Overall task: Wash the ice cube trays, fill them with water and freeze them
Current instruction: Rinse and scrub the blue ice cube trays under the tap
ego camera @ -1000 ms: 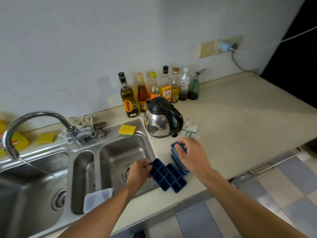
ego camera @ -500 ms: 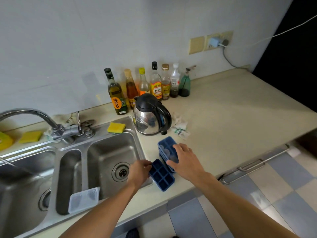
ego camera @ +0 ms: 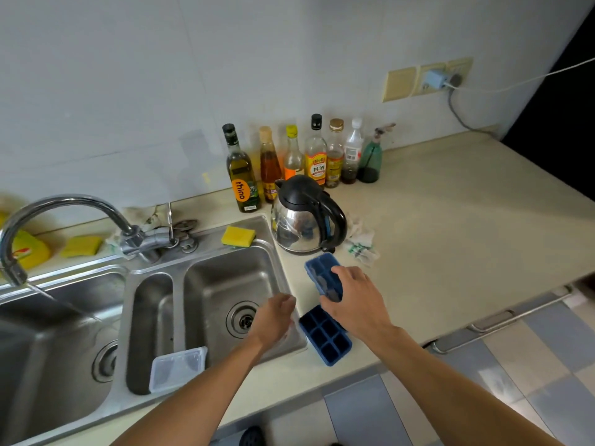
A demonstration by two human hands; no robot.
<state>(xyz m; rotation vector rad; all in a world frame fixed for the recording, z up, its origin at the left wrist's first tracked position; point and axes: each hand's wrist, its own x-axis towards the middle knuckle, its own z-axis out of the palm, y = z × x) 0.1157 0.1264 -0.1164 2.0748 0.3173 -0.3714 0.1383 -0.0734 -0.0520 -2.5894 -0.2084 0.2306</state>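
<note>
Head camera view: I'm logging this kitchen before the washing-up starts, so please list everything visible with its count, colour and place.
lying ice cube tray: one, blue, counter's front edge by sink
held ice cube tray: one, blue, in front of kettle
kettle: one, steel and black, counter beside sink
bottles: seven, mixed colours, along the wall
sponges: two, yellow, back sink rim and left of tap
tap: one, chrome, behind sink
sink: one, steel, three basins
plastic container: one, clear, sink's front rim
cloth: one, white-green, right of kettle
counter: one, beige
left hand: empty, over right basin
right hand: gripping the held ice cube tray
</note>
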